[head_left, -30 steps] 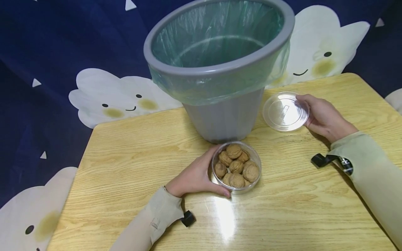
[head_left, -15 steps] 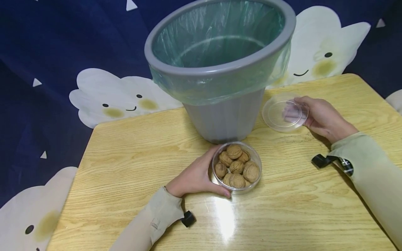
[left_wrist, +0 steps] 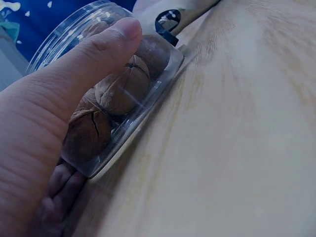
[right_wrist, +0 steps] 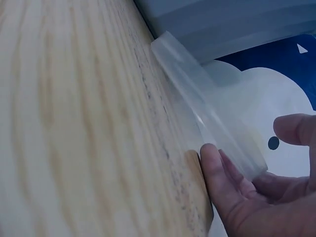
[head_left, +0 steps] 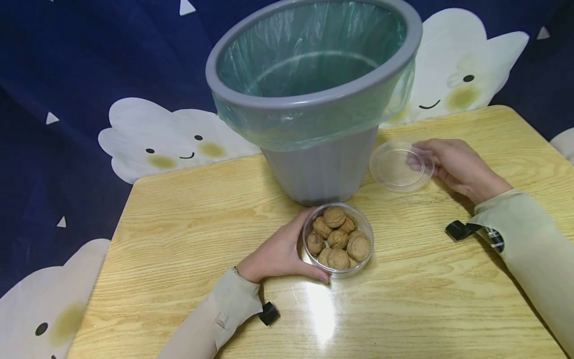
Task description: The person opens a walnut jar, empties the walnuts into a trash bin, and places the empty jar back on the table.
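The left hand [head_left: 280, 249] wraps the tub [head_left: 365, 223] from 9 o'clock, thumb along its wall near 7; the far fingertips are hidden. The right hand [head_left: 459, 167] holds the lid [head_left: 400, 167] by its rim at 3 o'clock, some fingers showing through from beneath. The lid tilts against the bench's plane; whether its edge touches is unclear.

The tub stands upright on the bench [head_left: 202, 219], the lid out at about 1:30 from it. The lid should feel nearly weightless, springy and slick, best pinched at its shallow skirt. The tub looks thin-walled yet fairly stiff, weighted mostly by the walnuts [head_left: 337, 238]; a low, light grip round its smooth side should suit, since squeezing could bow it.

The walnuts are round, matt and furrowed, one visibly cracked. At 12 o'clock, just beyond the tub, rises a grey bin [head_left: 318, 172], tapered and smooth, its crinkled green liner [head_left: 305, 128] folded outside.
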{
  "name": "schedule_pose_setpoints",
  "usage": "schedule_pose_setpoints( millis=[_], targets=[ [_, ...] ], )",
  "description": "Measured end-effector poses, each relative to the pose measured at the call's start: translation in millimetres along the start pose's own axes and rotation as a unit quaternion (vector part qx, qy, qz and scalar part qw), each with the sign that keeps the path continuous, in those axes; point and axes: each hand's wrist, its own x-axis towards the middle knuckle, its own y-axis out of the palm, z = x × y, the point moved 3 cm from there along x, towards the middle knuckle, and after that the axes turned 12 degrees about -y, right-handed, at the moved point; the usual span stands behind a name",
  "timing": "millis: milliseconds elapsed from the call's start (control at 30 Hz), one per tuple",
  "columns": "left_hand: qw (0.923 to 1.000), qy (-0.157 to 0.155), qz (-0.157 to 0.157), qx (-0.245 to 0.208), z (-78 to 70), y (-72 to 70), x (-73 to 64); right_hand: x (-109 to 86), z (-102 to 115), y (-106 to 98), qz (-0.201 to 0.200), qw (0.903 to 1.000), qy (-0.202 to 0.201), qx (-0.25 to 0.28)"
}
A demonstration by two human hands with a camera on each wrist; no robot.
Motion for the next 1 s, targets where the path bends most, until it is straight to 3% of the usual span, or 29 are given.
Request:
schedule_pose_setpoints(
  millis=[67,167,300,400,767,1000],
  targets=[
    [1.0,0.0,0.0,0.001,0.0,0.1,0.0,-0.5,0.8,-0.2,-0.004,0.9997,-0.007,-0.025],
    [1.0,0.0,-0.001,0.002,0.2,0.0,0.0,-0.9,1.9,0.0,-0.01,0.9939,-0.017,-0.109],
    [1.0,-0.001,0.0,0.0,0.2,0.2,0.0,-0.9,2.5,1.6,-0.011,0.968,-0.017,-0.25],
    [1.0,-0.002,0.001,-0.002,0.2,0.4,-0.1,-0.7,2.4,2.6,-0.007,0.954,-0.015,-0.299],
    [1.0,-0.002,0.003,-0.006,-0.6,0.5,0.1,-0.5,4.1,-0.6,-0.037,0.9337,-0.002,-0.356],
    [1.0,-0.006,0.002,-0.005,-0.1,0.6,-0.3,-0.7,4.7,-0.6,-0.043,0.9341,-0.007,-0.354]
  ],
)
